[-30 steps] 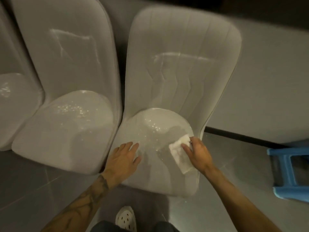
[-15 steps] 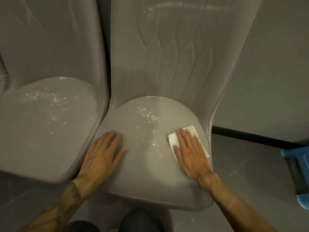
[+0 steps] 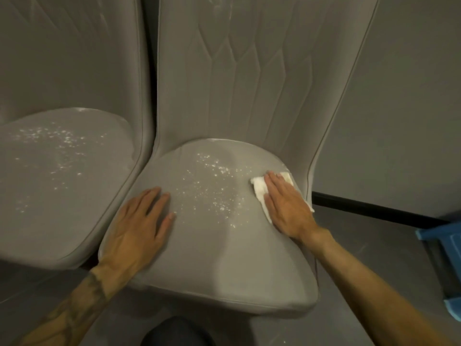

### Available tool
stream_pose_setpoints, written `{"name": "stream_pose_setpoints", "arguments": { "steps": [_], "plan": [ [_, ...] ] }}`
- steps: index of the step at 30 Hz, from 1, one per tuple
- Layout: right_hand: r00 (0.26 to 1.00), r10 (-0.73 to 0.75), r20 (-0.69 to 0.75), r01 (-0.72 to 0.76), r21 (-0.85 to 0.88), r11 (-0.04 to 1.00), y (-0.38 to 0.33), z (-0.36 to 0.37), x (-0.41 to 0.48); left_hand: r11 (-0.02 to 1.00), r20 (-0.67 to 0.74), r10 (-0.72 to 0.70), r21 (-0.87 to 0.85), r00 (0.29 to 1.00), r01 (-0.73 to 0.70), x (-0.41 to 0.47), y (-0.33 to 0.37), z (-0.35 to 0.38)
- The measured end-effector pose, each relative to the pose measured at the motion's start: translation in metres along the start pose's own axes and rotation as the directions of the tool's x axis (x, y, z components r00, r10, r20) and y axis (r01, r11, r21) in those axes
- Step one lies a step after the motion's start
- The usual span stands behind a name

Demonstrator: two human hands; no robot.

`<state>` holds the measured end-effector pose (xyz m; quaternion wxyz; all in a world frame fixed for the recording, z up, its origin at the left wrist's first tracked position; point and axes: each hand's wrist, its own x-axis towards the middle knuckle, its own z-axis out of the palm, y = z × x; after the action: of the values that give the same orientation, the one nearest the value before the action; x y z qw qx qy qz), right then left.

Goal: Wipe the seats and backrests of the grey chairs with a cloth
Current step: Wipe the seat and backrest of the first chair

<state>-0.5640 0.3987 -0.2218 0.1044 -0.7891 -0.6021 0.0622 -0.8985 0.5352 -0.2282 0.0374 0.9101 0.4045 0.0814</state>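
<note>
Head view: a small, soft white folded cloth (image 3: 259, 189) is pressed onto the right rear of the padded grey chair seat (image 3: 212, 245) under the flat-fingered right hand (image 3: 287, 206), judged limp and best pinned by the palm.

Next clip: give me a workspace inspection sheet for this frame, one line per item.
Surface: right grey chair seat, with pale specks scattered across its middle.
Job's things: white cloth lies flat near the seat's right edge; backrest stands behind; left chair seat is also speckled.
Clutter: nothing seen.
Grips: right hand presses flat on the white cloth; left hand rests flat on the seat's left side, holding nothing.
Cables: nothing seen.
Surroundings: grey wall, dark floor, blue plastic object partly out of frame at right.
</note>
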Motion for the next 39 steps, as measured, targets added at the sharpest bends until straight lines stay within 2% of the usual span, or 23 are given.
{"name": "stream_pose_setpoints", "arguments": {
  "steps": [2,4,8,10,13,17,19,23,25,27,29,30,33,35,39],
  "plan": [
    [0.995,0.096,-0.022,-0.096,0.009,0.995,-0.006,0.000,0.028,1.000,-0.029,0.006,-0.014,1.000,-0.006,0.000,0.000,0.002],
    [0.992,0.126,-0.027,-0.125,0.047,0.991,-0.019,0.008,0.031,1.000,-0.055,0.016,-0.022,0.998,-0.017,-0.001,0.000,0.005],
    [0.999,-0.038,-0.028,0.039,0.042,0.998,-0.016,0.009,-0.009,0.999,-0.081,0.033,-0.020,0.996,-0.034,0.001,-0.001,0.006],
    [0.999,-0.031,-0.045,0.030,-0.027,0.999,-0.011,-0.004,-0.006,0.999,-0.096,0.033,-0.025,0.995,-0.036,0.001,-0.001,0.007],
    [0.987,-0.069,-0.146,0.040,-0.193,0.980,-0.017,-0.009,0.009,0.999,-0.126,0.043,-0.022,0.991,-0.046,0.002,-0.003,0.011],
    [0.978,-0.123,-0.168,0.086,-0.214,0.973,-0.007,0.006,0.008,0.998,-0.163,0.047,-0.027,0.986,-0.052,0.001,-0.004,0.014],
    [0.984,-0.071,-0.161,0.046,-0.158,0.986,0.003,0.010,0.023,0.998,-0.162,0.039,-0.040,0.986,-0.046,0.002,-0.004,0.014],
    [0.969,0.163,-0.187,-0.187,-0.118,0.975,-0.007,0.010,0.070,0.998,-0.144,0.031,-0.054,0.989,-0.039,0.001,-0.002,0.013],
    [0.977,0.110,-0.183,-0.133,-0.116,0.984,-0.024,0.017,0.064,0.997,-0.137,0.023,-0.073,0.990,-0.034,0.001,-0.003,0.011],
    [0.985,-0.041,-0.166,0.026,-0.091,0.996,-0.032,0.024,0.036,0.996,-0.130,0.021,-0.080,0.991,-0.031,0.001,-0.002,0.009],
    [0.982,-0.119,-0.148,0.104,-0.105,0.989,-0.020,0.021,0.026,0.997,-0.114,0.016,-0.079,0.993,-0.026,0.002,-0.001,0.008],
    [0.985,-0.088,-0.145,0.071,-0.123,0.990,-0.010,0.016,0.032,0.997,-0.106,0.018,-0.072,0.994,-0.026,0.004,-0.001,0.007],
    [0.964,0.191,-0.184,-0.224,-0.181,0.958,0.003,0.004,0.063,0.997,-0.112,0.075,-0.025,0.991,-0.078,0.017,-0.010,0.000],
    [0.945,0.256,-0.204,-0.290,-0.155,0.945,-0.016,0.010,0.074,0.991,-0.125,0.131,-0.014,0.983,-0.134,0.036,-0.021,-0.003],
    [0.981,0.093,-0.173,-0.110,-0.091,0.990,-0.053,0.027,0.051,0.964,-0.165,0.226,-0.106,0.960,-0.245,0.077,-0.041,0.000]
  ]
}}
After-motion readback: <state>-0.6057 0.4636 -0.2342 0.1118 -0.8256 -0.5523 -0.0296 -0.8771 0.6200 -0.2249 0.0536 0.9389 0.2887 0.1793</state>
